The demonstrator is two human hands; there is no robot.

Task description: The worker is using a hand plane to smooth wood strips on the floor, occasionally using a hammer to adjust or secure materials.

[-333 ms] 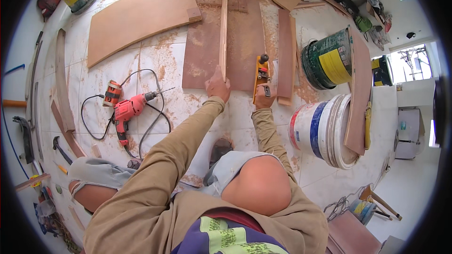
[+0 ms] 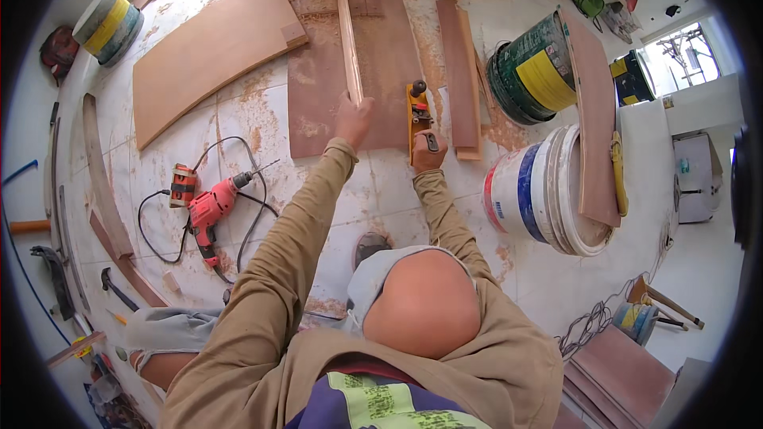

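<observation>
With our left hand (image 2: 354, 121) we are clamping fingers on a wood strip (image 2: 348, 40) over a brown board (image 2: 391, 71); with our right hand (image 2: 430, 152) we are holding a yellow plane (image 2: 418, 109), fingers clamped on its handle.

The left arm (image 2: 294, 250) reaches forward, slanting inward, its elbow slightly bent; the left hand (image 2: 352, 121) is closed, slightly farther out than the right. The right arm (image 2: 451, 214) extends past the raised right knee (image 2: 421, 302), and the right hand (image 2: 429, 152) is curled into a fist-like grip, apart from the left.
</observation>
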